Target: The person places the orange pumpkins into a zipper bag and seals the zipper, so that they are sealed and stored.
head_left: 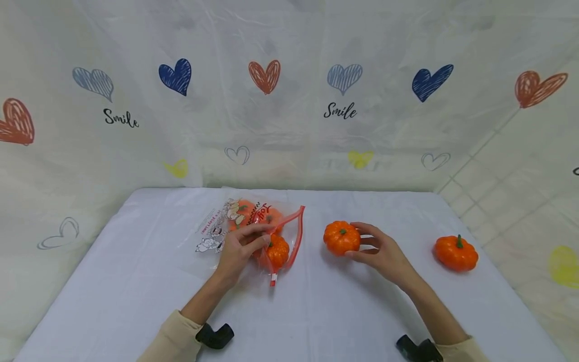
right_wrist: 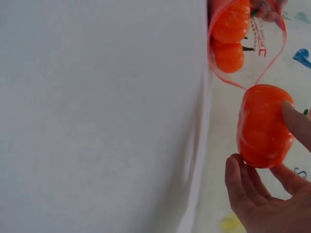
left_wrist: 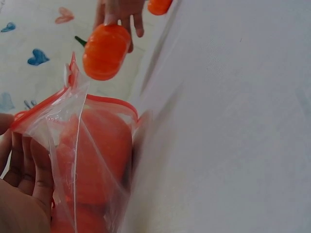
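My left hand (head_left: 242,249) pinches the upper edge of a clear plastic zip bag (head_left: 296,246) near its red zip strip, and the bag's mouth gapes toward the right. Inside the bag lie several small orange pumpkins (left_wrist: 97,155), seen through the printed film. To the right of the mouth, my right hand (head_left: 384,251) grips another orange pumpkin (head_left: 341,238) between thumb and fingers, its green stem facing up in the head view. In the right wrist view this held pumpkin (right_wrist: 265,126) appears just short of the open bag mouth (right_wrist: 214,58).
One more orange pumpkin (head_left: 456,253) with a green stem sits on the right side of the table. A white cloth (head_left: 316,311) covers the table. Behind it hangs a pale curtain (head_left: 298,125) printed with hearts and "Smile". Both wrists wear black devices (head_left: 214,336).
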`<action>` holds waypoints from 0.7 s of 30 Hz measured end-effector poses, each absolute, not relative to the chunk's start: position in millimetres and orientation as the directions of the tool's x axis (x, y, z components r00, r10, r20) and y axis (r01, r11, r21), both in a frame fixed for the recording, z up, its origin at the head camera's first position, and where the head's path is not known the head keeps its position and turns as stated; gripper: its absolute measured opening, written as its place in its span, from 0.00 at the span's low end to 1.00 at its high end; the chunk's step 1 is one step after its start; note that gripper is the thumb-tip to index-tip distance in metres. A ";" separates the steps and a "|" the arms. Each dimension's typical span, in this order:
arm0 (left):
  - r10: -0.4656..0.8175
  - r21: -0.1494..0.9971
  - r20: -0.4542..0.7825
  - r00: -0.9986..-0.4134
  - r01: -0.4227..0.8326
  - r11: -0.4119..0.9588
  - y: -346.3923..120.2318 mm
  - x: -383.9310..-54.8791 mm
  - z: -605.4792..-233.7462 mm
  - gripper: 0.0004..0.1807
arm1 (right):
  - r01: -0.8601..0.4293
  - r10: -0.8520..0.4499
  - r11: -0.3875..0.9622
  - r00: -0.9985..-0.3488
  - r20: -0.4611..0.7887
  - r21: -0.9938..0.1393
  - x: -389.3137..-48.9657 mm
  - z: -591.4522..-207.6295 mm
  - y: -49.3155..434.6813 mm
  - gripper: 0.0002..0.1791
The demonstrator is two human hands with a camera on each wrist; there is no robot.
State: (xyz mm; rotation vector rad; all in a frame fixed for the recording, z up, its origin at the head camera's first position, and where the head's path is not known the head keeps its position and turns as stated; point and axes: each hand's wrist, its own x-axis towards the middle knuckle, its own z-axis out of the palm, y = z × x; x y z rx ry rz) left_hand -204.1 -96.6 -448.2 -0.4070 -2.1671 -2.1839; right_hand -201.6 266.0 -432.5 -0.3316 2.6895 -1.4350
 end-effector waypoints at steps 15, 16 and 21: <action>0.143 0.978 0.207 -0.968 0.205 -0.030 -96.5 -204.3 -447.6 0.16 | -0.184 -0.250 0.519 -0.966 0.058 -0.835 -200.6 -428.3 238.1 0.41; 0.145 0.978 0.210 -0.967 0.208 -0.029 -96.5 -204.1 -447.6 0.16 | -0.186 -0.254 0.512 -0.966 0.059 -0.839 -200.5 -428.5 236.8 0.41; 0.155 0.974 0.224 -0.962 0.224 -0.019 -96.6 -203.4 -447.8 0.16 | -0.201 -0.266 0.495 -0.961 0.072 -0.845 -200.9 -430.7 229.8 0.41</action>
